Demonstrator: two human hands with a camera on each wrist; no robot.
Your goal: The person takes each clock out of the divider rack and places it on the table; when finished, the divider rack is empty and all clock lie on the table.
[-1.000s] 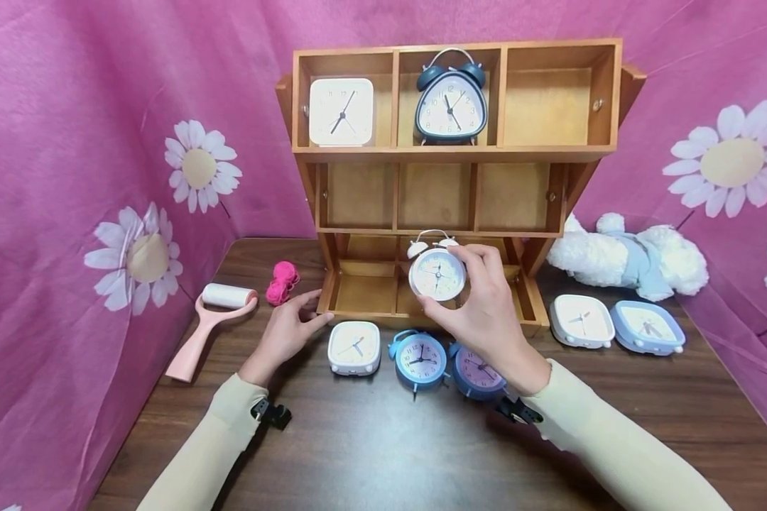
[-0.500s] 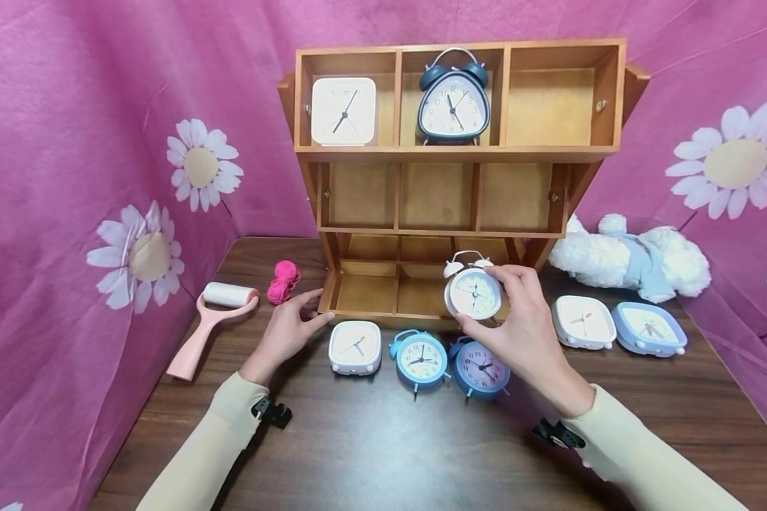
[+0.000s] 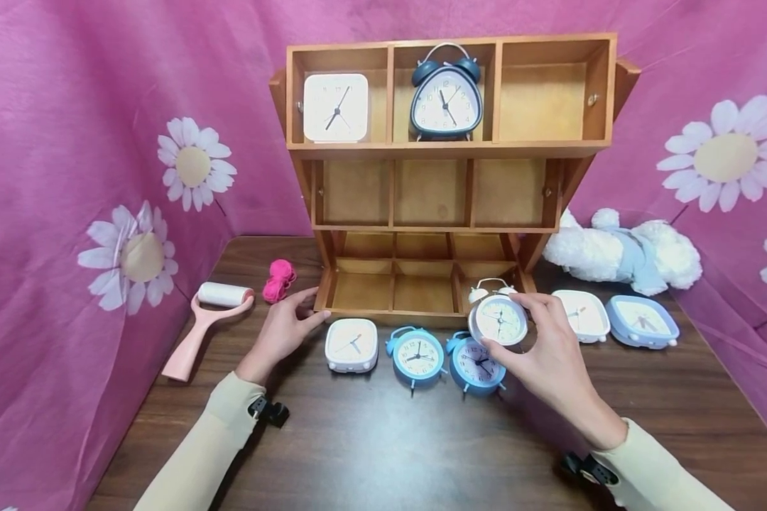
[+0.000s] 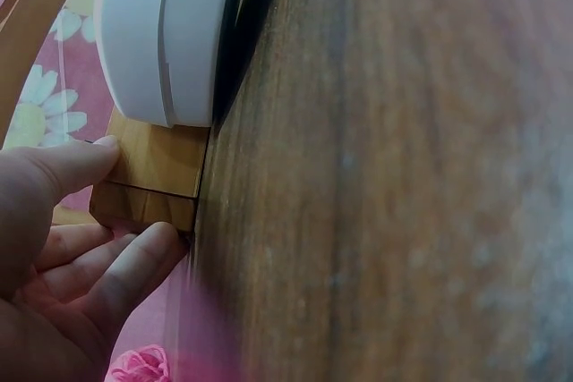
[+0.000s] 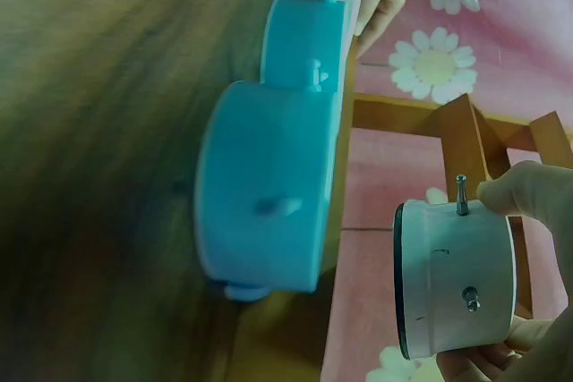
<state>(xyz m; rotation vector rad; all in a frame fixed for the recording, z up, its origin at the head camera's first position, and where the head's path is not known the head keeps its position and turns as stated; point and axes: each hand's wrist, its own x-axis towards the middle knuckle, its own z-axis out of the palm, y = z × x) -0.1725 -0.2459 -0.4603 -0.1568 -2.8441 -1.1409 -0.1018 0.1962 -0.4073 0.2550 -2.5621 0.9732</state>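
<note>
My right hand (image 3: 557, 362) grips a white twin-bell alarm clock (image 3: 501, 319) by its round sides, thumb low and fingers on the right. The clock is raised in front of the bottom right compartment, its face up toward the head camera. In the right wrist view its white casing (image 5: 457, 279) shows two small metal feet. At the lower left front corner of the wooden shelf (image 3: 450, 149), my left hand (image 3: 281, 337) holds the wood between thumb and fingers. Below the shelf lie a white square clock (image 3: 351, 345) and two round blue alarm clocks, one (image 3: 418, 356) beside the other (image 3: 477, 363).
The top row holds a white square clock (image 3: 336, 108) and a dark triangular alarm clock (image 3: 446, 106). Rightward lie a white clock (image 3: 581, 316), a blue clock (image 3: 643, 323) and a plush toy (image 3: 626, 252). Leftward are pink yarn (image 3: 279, 280) and a lint roller (image 3: 198, 337).
My right hand has carried the white twin-bell clock right and downward, from before the bottom middle compartment to the bottom right one. My left hand stays at the shelf corner.
</note>
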